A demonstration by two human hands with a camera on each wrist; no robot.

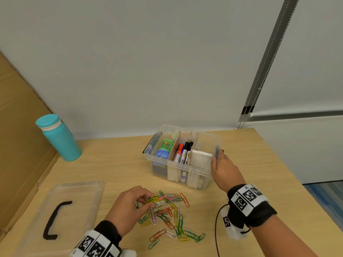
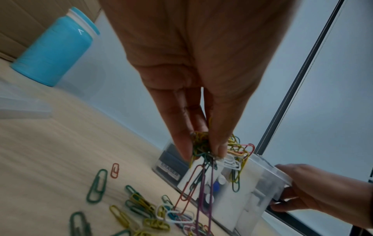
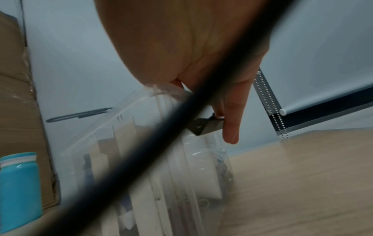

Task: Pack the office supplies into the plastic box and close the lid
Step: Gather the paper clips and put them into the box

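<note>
A clear plastic box (image 1: 204,179) stands open at the back of the desk, split by dividers. It holds markers (image 1: 182,153), small colourful boxes (image 1: 164,151) and a white eraser (image 1: 200,158). My right hand (image 1: 220,160) grips the box's right end by its rim and dark latch (image 3: 206,127). My left hand (image 1: 148,200) pinches a bunch of coloured paper clips (image 2: 203,145) lifted just above the loose pile of paper clips (image 1: 172,217) on the desk. The clear lid (image 1: 61,206) with a black handle lies flat at the front left.
A teal bottle (image 1: 59,140) stands at the back left beside a cardboard sheet (image 1: 18,145). A wall runs behind the desk, and a blind cord (image 1: 259,84) hangs at the right. A black cable (image 1: 217,230) trails from my right wrist.
</note>
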